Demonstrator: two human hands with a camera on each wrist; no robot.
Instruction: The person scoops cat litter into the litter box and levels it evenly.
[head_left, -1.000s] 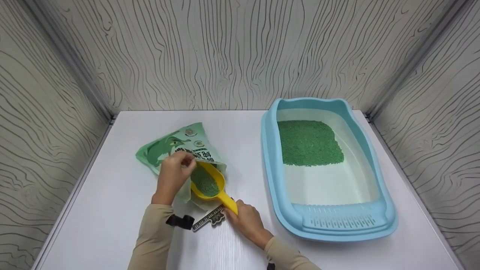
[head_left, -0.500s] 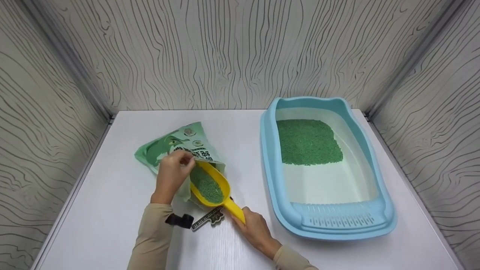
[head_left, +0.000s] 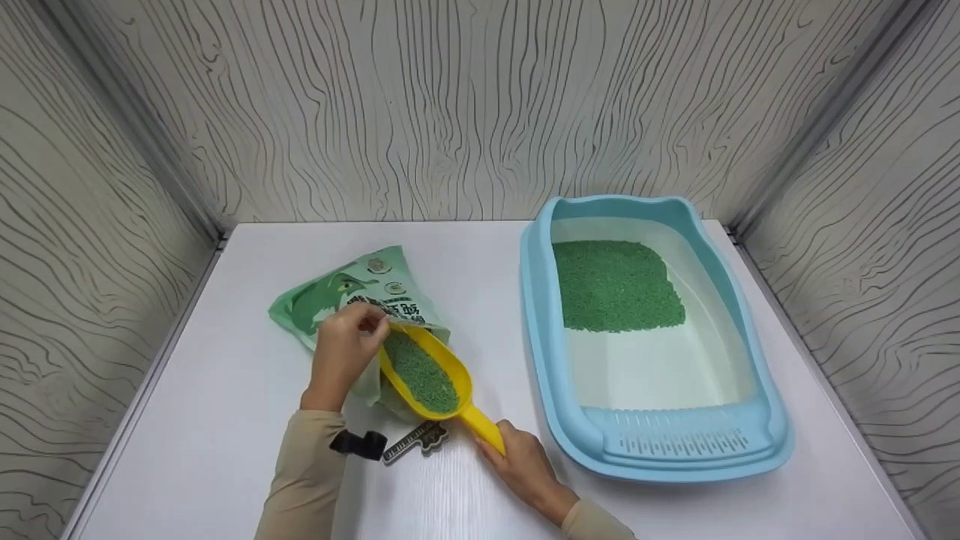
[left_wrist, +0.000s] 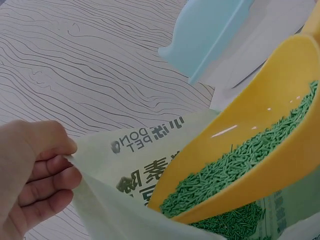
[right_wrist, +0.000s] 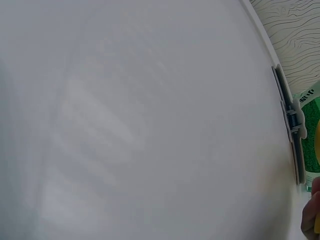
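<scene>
A green bag of pellet litter lies on the table, its mouth toward me. My left hand pinches the upper edge of that mouth; in the left wrist view the thumb and forefinger hold the bag's film. My right hand grips the handle of a yellow scoop. Green pellets fill much of the scoop, whose front end is still inside the bag's mouth. More pellets show in the bag beneath it. At the right wrist view's edge, only part of the right hand appears.
A light-blue litter box stands at the right, a patch of green pellets covering part of its floor. Just left of the right hand lies a dark bag clip with a spring. Patterned panels enclose the white table.
My right hand has drawn the scoop toward me and to the right, so more of its pellet-filled bowl shows outside the bag. The left hand keeps its hold with hardly any movement.
</scene>
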